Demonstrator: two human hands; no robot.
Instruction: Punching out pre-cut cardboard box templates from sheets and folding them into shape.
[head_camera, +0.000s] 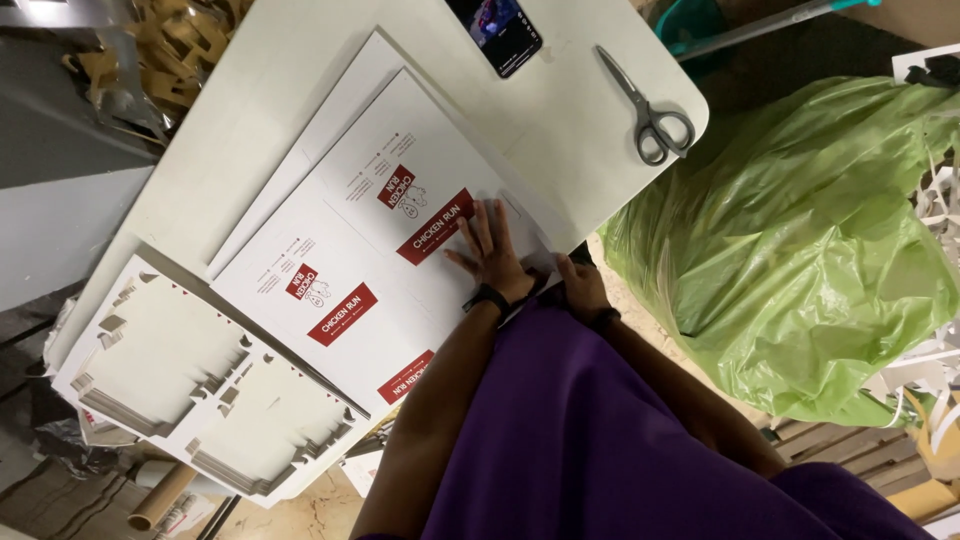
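Beside the scissors (648, 105) on the desk (270, 90), the left hand (492, 250) lies flat, fingers spread, atop the printed cardboard sheet (370, 240). The right hand (580, 285) grips its near edge, hold unclear. The sheet's long axis runs away from the scissors.

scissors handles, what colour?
Grey, matching the blades; scissors lie on the white table, head view.

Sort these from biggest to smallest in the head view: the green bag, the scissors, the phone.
1. Green plastic bag, by far the largest.
2. Scissors and phone look about alike; the phone is cut off by the frame's edge, so I won't rank them.
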